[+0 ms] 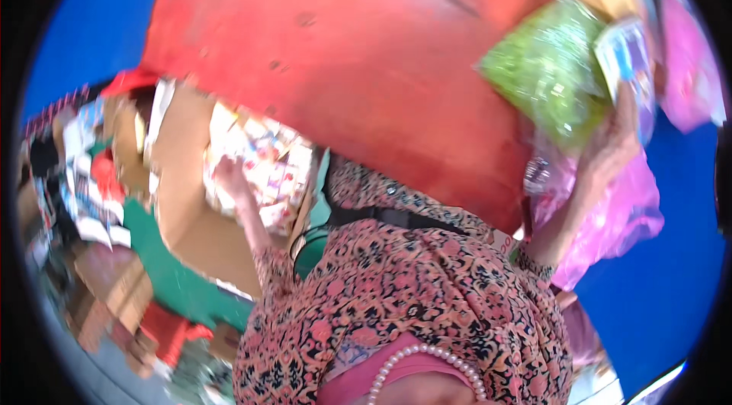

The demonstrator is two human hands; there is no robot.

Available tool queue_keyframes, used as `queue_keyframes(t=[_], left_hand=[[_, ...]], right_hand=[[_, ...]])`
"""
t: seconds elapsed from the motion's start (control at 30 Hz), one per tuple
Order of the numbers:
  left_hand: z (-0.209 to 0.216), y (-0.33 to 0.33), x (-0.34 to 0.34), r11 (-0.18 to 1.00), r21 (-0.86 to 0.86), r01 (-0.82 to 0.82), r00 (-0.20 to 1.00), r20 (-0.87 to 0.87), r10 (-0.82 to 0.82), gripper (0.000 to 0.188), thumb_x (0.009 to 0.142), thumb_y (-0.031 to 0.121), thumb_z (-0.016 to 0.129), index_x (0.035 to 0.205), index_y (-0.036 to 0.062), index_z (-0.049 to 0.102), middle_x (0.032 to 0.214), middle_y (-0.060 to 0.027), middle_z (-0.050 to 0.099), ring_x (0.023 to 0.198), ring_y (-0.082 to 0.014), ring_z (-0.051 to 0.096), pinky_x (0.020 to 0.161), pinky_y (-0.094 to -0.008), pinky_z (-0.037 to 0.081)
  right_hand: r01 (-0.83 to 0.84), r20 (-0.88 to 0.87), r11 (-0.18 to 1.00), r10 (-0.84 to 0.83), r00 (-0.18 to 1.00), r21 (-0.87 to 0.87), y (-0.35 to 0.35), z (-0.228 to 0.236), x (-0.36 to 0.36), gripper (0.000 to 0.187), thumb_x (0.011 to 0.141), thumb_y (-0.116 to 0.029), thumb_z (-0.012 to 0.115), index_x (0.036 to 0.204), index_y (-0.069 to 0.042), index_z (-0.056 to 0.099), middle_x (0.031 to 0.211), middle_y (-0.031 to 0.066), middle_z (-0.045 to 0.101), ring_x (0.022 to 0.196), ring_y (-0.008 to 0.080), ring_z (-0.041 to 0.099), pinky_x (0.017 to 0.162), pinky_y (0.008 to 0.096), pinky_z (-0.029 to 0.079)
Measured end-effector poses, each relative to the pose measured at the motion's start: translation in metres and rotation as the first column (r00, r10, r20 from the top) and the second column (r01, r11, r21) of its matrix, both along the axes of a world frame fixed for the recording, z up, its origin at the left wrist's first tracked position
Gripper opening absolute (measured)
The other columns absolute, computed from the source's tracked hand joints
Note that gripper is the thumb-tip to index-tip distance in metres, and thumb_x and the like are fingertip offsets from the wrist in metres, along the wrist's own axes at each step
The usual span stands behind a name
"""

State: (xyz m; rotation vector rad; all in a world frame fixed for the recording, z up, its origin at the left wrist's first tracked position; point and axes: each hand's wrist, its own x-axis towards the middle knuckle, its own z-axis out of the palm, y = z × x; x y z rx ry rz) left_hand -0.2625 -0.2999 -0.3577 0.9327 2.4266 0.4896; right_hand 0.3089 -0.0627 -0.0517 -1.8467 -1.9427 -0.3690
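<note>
My left hand point(233, 176) reaches into an open cardboard box point(183, 169) on the left, over a heap of small white packets point(274, 169) with red and coloured prints. Its fingers are blurred against the bright packets, so their grip does not show. On the right, my right hand point(614, 131) has its fingers on the lower edge of a white and blue printed packet point(625, 54) and seems to hold it. That packet lies against a clear plastic bag with light green contents point(553, 70). A pink plastic bag point(610, 214) lies under my right forearm.
A worn red tabletop point(351, 62) spreads in front of me. Another pink bag point(686, 62) is at the far right, above a blue surface point(648, 291). At the left, cardboard pieces point(114, 283) and mixed goods crowd around a green surface point(175, 268).
</note>
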Motion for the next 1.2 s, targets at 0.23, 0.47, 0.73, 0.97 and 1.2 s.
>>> queue_keyframes(t=[0.23, 0.47, 0.73, 0.97, 1.2], left_hand=[[0.291, 0.191, 0.172, 0.752, 0.645, -0.134, 0.798, 0.521, -0.304, 0.028, 0.088, 0.017, 0.053, 0.106, -0.0043, 0.055, 0.089, -0.0159, 0.064, 0.079, -0.0187, 0.062, 0.071, -0.0269, 0.049], [0.300, 0.252, 0.325, 0.938, 0.339, 0.075, -0.171, 0.931, -0.323, 0.039, 0.088, 0.020, 0.053, 0.114, -0.0077, 0.046, 0.102, -0.0159, 0.059, 0.092, -0.0197, 0.058, 0.082, -0.0280, 0.047], [0.288, 0.256, 0.367, 0.878, 0.475, 0.049, -0.094, 0.878, -0.470, 0.036, 0.076, 0.001, 0.062, 0.110, -0.0041, 0.052, 0.091, -0.0047, 0.061, 0.082, -0.0069, 0.055, 0.073, -0.0196, 0.046], [0.313, 0.254, 0.374, 0.816, 0.579, 0.003, 0.073, 0.813, -0.577, 0.048, 0.073, -0.005, 0.063, 0.119, -0.0059, 0.046, 0.085, -0.0061, 0.062, 0.074, -0.0071, 0.056, 0.064, -0.0171, 0.045], [0.319, 0.248, 0.374, 0.739, 0.672, -0.042, 0.070, 0.740, -0.669, 0.059, 0.073, -0.008, 0.062, 0.126, -0.0060, 0.036, 0.083, -0.0080, 0.063, 0.072, -0.0082, 0.057, 0.064, -0.0169, 0.044]], right_hand=[[-0.164, 0.031, 0.973, 0.161, 0.986, 0.161, -0.010, 0.020, -0.030, 0.038, 0.075, 0.011, 0.043, 0.108, 0.000, 0.059, 0.104, 0.0170, 0.061, 0.102, 0.0304, 0.058, 0.089, 0.0408, 0.042], [-0.250, 0.020, 0.968, 0.250, 0.968, -0.015, -0.041, 0.018, -0.053, 0.024, 0.081, -0.002, 0.052, 0.103, -0.004, 0.061, 0.109, 0.0107, 0.061, 0.108, 0.0280, 0.055, 0.095, 0.0464, 0.036], [-0.278, -0.317, 0.914, 0.180, 0.931, -0.297, -0.043, 0.035, -0.041, 0.036, 0.073, -0.012, 0.062, 0.107, -0.002, 0.059, 0.121, 0.0121, 0.052, 0.119, 0.0343, 0.042, 0.097, 0.0512, 0.031], [-0.350, -0.314, 0.936, 0.321, 0.893, -0.037, -0.018, 0.041, -0.045, 0.029, 0.075, -0.007, 0.060, 0.102, 0.001, 0.061, 0.110, 0.0134, 0.057, 0.110, 0.0323, 0.048, 0.092, 0.0394, 0.038], [-0.364, -0.356, 0.931, 0.333, 0.873, -0.022, -0.010, 0.042, -0.052, 0.026, 0.073, -0.007, 0.062, 0.098, -0.001, 0.063, 0.097, 0.0105, 0.059, 0.095, 0.0289, 0.052, 0.082, 0.0342, 0.042]])
